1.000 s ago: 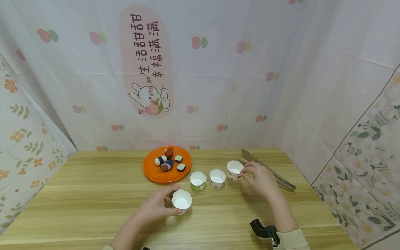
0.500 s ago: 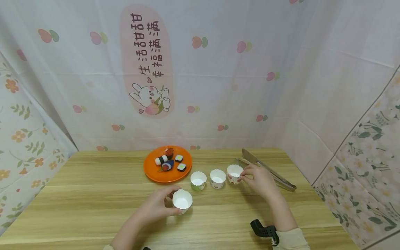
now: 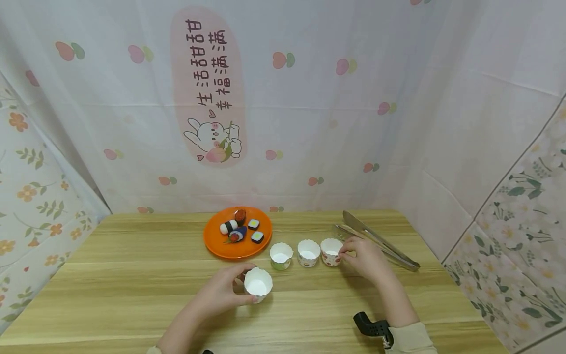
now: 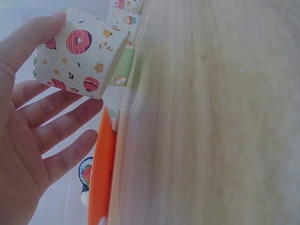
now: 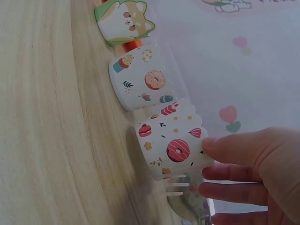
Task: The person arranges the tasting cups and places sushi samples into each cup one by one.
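My left hand (image 3: 225,289) holds a white scalloped paper baking cup (image 4: 77,51) between thumb and fingers. Donuts and flowers are printed on it, and it is lifted above the table. With thumb and fingertips, my right hand (image 3: 366,255) pinches the rim of a similar donut-print baking cup (image 5: 176,140). Whether that cup's base touches the wood I cannot tell. Right beside it is another white baking cup (image 3: 308,253) with a cupcake print. A green baking cup (image 3: 280,257) with a dog picture (image 5: 125,21) ends the row on the left.
An orange plate (image 3: 212,246) behind my left hand carries several sushi pieces (image 3: 236,234). Metal tongs (image 3: 389,248) lie beyond my right hand, at the right of the wooden table (image 3: 132,275). A patterned curtain (image 3: 309,123) hangs along the table's back edge.
My right hand has lowered its cup toward the table, nearer the front and in line with the other two. My left hand and its cup have stayed in place.
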Demonstrator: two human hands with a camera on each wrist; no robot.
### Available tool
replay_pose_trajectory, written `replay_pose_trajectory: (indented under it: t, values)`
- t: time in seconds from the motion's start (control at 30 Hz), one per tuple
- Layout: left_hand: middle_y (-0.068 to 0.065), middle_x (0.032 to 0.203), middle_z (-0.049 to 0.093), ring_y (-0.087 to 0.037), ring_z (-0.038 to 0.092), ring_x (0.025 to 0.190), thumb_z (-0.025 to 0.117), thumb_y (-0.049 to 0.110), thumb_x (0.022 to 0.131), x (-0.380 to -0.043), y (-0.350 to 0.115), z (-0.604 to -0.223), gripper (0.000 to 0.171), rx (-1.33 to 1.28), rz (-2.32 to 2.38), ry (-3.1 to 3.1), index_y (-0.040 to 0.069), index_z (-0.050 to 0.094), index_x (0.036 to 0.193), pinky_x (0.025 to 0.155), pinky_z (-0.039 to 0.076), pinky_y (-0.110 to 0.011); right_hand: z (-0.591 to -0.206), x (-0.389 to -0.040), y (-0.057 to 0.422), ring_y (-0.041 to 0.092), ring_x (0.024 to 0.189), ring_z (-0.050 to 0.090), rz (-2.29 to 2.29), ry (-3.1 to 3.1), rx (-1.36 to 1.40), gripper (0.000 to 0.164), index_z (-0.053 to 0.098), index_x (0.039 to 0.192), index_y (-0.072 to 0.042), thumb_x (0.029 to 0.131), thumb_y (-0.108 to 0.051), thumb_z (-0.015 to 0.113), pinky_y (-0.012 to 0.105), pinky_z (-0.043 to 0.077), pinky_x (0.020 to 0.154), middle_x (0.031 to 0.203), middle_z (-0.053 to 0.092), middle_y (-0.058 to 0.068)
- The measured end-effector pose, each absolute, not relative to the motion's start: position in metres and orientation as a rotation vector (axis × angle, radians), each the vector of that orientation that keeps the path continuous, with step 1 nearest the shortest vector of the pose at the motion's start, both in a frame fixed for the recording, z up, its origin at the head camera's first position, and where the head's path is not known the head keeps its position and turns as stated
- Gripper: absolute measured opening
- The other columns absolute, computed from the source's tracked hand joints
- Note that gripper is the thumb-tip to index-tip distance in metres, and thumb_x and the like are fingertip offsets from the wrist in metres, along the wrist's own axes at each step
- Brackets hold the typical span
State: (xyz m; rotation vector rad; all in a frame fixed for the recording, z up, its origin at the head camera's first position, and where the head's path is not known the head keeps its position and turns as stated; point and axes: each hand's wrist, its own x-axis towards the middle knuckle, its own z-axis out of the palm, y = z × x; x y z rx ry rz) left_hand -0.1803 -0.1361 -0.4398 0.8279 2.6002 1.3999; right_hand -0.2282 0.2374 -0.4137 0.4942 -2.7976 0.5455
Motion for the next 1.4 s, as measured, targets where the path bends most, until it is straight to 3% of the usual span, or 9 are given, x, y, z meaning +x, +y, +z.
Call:
replay_pose_trajectory:
  t: [0.4,0.67,0.97,1.4]
  values:
    - [0.005,0.100,0.064,-0.018,0.058,0.089,0.084,0.035,0.073,-0.182,-0.136,-0.441,0.054,0.850,1.409,2.594,0.020,0.059,0.120,0.074,0.052,-0.033,-0.414,-0.228,0.238,0.023,0.090,0.062,0.633,-2.898,0.469,0.006,0.074,0.080,-0.018,0.083,-0.023,0.076,0.045,0.052,0.077,0.089,0.064,-0.007]
    - [0.006,0.100,0.064,-0.019,0.057,0.090,0.084,0.035,0.073,-0.182,-0.137,-0.441,0.054,0.865,1.409,2.599,0.019,0.060,0.119,0.075,0.051,-0.032,-0.414,-0.227,0.238,0.028,0.099,0.062,0.644,-2.915,0.469,0.009,0.074,0.086,-0.014,0.085,-0.023,0.074,0.047,0.052,0.081,0.098,0.068,-0.001]
    - [0.006,0.101,0.064,-0.020,0.057,0.091,0.083,0.036,0.073,-0.182,-0.137,-0.442,0.054,0.847,1.413,2.588,0.020,0.059,0.120,0.075,0.051,-0.032,-0.412,-0.226,0.237,0.025,0.088,0.062,0.650,-2.941,0.457,0.008,0.075,0.093,-0.015,0.087,-0.017,0.071,0.041,0.052,0.069,0.100,0.068,0.001]
    - [0.007,0.100,0.064,-0.018,0.058,0.089,0.084,0.033,0.073,-0.183,-0.138,-0.442,0.053,0.885,1.424,2.590,0.020,0.060,0.118,0.075,0.052,-0.030,-0.402,-0.223,0.236,0.027,0.089,0.063,0.579,-2.897,0.431,0.012,0.075,0.096,-0.014,0.087,-0.019,0.070,0.046,0.052,0.068,0.099,0.069,0.006]
